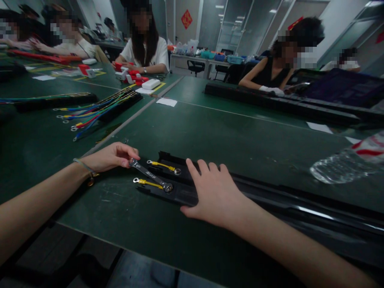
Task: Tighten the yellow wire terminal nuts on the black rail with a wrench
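Observation:
A long black rail [270,196] lies across the green table [210,136] in front of me. My left hand [111,157] pinches the end of a small metal wrench [150,175], whose other end sits on a fastener on the rail's left end. Two yellow wires with ring terminals, the upper wire [163,165] and the lower wire [147,183], lie on either side of the wrench. My right hand [216,194] lies flat on the rail just right of the wrench, fingers spread, pressing it down.
A bundle of coloured wires [90,112] on a black rail lies at the left. A plastic water bottle [345,162] lies at the right. Other people sit around the table with red parts [132,76] and another long black rail [285,104].

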Available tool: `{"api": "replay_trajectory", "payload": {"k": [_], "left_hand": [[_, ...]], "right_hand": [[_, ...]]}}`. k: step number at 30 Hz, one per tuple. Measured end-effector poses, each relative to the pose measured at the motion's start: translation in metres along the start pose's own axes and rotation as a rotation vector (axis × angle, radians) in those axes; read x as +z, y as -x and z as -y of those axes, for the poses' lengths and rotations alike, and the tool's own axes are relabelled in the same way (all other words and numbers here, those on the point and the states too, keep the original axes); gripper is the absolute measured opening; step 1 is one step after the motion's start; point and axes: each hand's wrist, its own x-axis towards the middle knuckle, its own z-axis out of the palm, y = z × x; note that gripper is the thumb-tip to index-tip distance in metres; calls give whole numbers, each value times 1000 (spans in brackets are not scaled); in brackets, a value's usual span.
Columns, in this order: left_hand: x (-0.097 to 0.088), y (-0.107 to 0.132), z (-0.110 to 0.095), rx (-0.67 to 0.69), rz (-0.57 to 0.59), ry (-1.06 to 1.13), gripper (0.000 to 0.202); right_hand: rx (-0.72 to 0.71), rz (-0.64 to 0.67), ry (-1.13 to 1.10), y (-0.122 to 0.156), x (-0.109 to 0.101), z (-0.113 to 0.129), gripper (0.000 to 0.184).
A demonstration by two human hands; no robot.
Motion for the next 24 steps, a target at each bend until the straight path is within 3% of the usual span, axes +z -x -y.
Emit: {"api": "replay_trajectory", "payload": {"k": [8,12,24], "left_hand": [[9,7,-10,-87,218,11,27],[14,9,-12,-120,246,32,29],[6,3,1,-86,-101,95,22]], "right_hand": [[-47,-90,-14,3,6,-4,95],[-59,-80,-12,4,5,-5,85],[-79,-49,-10,4,3,-4,75]]}}
